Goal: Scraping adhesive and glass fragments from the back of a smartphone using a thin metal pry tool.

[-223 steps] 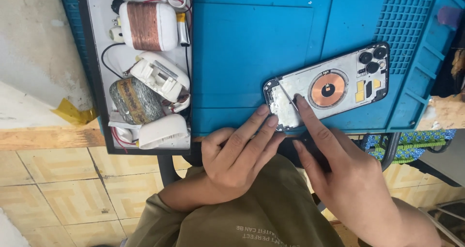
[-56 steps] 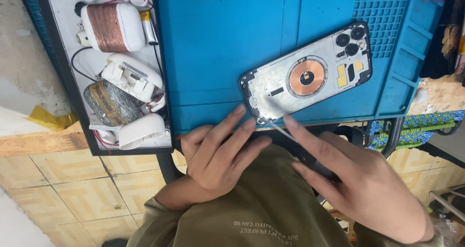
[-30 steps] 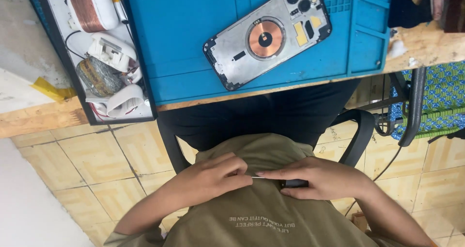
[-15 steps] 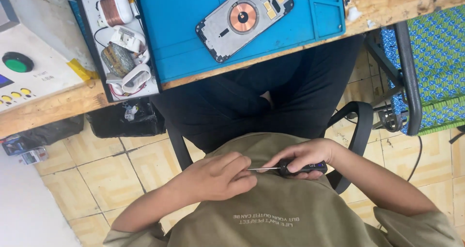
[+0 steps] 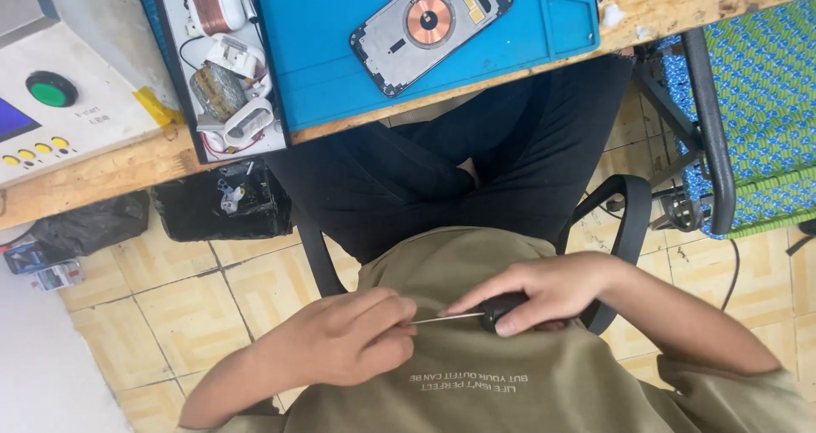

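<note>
Yellow floor tiles (image 5: 178, 305) fill the lower left of the frame, and a wooden bench (image 5: 102, 174) crosses the top. On the bench lies a blue mat (image 5: 323, 67), spread over the upper middle. At the upper left stands a white machine (image 5: 59, 84) with a green knob. Between machine and mat sits a white tray (image 5: 191, 131) crowded with small cases and wires. A woven blue-green seat (image 5: 756, 101) shows along the right edge. An opened phone (image 5: 432, 27) with a copper coil rests tilted on the mat at the top centre, well apart from both hands. Below the bench a black bag (image 5: 212, 208) lies on the tiles. An olive shirt (image 5: 476, 365) fills the bottom centre, with dark trousers above it on a black chair (image 5: 629, 220). Both hands are drawn together against the shirt. Right hand (image 5: 544, 293), right of centre, is clamped on the black handle of a screwdriver (image 5: 476, 316). Left hand (image 5: 340, 339), lower centre, pinches the thin metal shaft tip between its fingertips. Tool lies nearly level between them
</note>
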